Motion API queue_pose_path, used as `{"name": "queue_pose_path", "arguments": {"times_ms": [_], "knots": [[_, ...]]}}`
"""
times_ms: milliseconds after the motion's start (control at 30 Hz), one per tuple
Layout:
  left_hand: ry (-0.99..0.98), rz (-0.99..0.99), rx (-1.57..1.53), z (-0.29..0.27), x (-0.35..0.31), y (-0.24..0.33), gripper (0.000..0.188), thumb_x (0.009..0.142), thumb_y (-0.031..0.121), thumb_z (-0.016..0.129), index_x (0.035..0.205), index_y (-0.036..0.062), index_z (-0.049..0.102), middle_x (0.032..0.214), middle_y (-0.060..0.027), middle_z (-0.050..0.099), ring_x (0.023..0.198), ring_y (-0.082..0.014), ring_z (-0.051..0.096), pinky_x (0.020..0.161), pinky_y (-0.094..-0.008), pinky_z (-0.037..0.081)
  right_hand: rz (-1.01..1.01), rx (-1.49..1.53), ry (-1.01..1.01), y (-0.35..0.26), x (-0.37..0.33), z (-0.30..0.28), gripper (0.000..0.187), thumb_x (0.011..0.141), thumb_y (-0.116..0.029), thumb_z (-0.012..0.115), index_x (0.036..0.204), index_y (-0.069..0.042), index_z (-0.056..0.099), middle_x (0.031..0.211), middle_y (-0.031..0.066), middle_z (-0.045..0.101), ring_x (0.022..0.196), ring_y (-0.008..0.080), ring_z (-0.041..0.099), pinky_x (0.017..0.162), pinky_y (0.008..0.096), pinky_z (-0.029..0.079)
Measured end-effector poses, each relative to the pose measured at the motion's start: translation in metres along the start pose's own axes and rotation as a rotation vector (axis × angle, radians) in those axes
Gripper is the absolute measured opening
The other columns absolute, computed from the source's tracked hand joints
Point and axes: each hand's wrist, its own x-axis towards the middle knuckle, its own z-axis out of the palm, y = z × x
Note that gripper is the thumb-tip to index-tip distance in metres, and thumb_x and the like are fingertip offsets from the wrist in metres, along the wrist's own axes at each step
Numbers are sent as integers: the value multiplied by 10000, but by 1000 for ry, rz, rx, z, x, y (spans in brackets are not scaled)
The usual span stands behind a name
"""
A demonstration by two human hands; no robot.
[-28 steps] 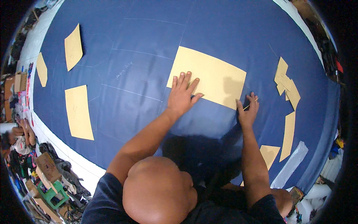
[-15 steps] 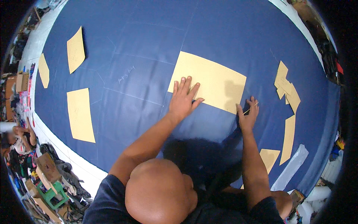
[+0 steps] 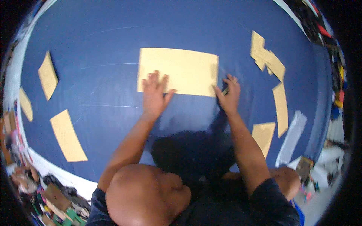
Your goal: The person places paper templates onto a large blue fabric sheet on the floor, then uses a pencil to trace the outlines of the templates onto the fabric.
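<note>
- Large yellow card (image 3: 181, 67): it lies flat near the upper middle of the frame, on the blue sheet (image 3: 109, 86).
- The left hand (image 3: 154, 96) rests palm down over its lower left edge, fingers apart and gripping nothing, probably to press it flat and stop it sliding.
- The right hand (image 3: 230, 97) is pinched narrow around a thin stick (image 3: 225, 91), blurred here. Its thumb is at the card's lower right edge, perhaps to steady that corner; contact is hard to tell.
- Three smaller yellow pieces (image 3: 69, 136) lie well apart at the left; an overlapping yellow cluster (image 3: 268, 56) sits at the upper right, seemingly set aside.
- Lower right: a yellow strip (image 3: 281, 109), a translucent strip (image 3: 292, 137), and a yellow offcut (image 3: 264, 135) partly hidden by the right forearm.
- The person's head (image 3: 139, 196) blocks the lower middle.
</note>
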Motion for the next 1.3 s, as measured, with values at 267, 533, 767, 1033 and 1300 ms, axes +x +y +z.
{"name": "queue_pose_path", "arguments": {"times_ms": [267,533,767,1033,1300], "knots": [[34,32,24,0,2,10,645,943,516,651,1455,133,562,1593,-241,357,1482,-458,304,1210,-609,190,56,30,-5,-1,3,-10,574,796,-427,828,1170,-28,655,1449,219,555,1419,439,414,1183,568,251],[7,27,30,-1,1,4,656,938,517,663,1470,151,547,1603,-238,350,1488,-463,294,1212,-606,187,58,26,-6,-1,0,-5,584,794,-449,827,1174,-38,657,1462,200,550,1430,430,404,1189,564,249],[27,25,30,-3,0,2,657,927,531,669,1445,138,573,1584,-245,373,1485,-456,306,1212,-599,194,64,42,-33,-4,2,-6,580,804,-423,833,1201,-50,635,1483,186,537,1453,419,382,1200,568,223],[44,40,1,-2,1,4,648,914,517,695,1422,128,592,1573,-247,386,1477,-463,313,1199,-615,211,63,52,-20,0,0,-5,582,803,-427,835,1201,-50,640,1490,180,533,1460,411,378,1203,567,216],[18,21,5,-11,7,8,691,882,474,745,1448,128,553,1525,-268,429,1433,-482,360,1174,-611,254,56,32,-27,1,3,-3,589,777,-427,845,1188,-54,648,1473,208,534,1438,439,390,1199,574,230]]}}
